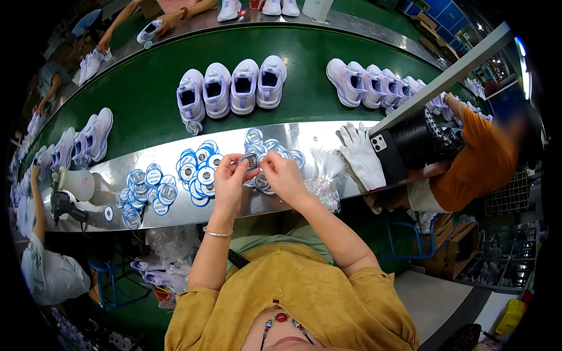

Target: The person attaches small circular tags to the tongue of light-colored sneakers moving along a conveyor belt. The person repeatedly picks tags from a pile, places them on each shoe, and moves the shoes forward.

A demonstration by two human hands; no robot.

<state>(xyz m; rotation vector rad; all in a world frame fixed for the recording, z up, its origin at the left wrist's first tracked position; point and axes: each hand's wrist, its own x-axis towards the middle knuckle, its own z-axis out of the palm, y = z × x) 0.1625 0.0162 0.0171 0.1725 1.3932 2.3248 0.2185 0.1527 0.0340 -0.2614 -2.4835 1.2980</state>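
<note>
Here I see my left hand (229,175) and right hand (282,174) pinching one round tag (250,161) mid-frame; a slip could scatter the tag pile (199,171) on the steel ledge (319,130)

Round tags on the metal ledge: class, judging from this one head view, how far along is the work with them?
Looks done: nothing can be told for sure; no tag shows on the four pale shoes on the green belt. In hand: the left hand and right hand pinch one round tag between their fingers. Left: piles of blue-rimmed tags and a bundle of clear ties lie on the metal ledge.
</note>
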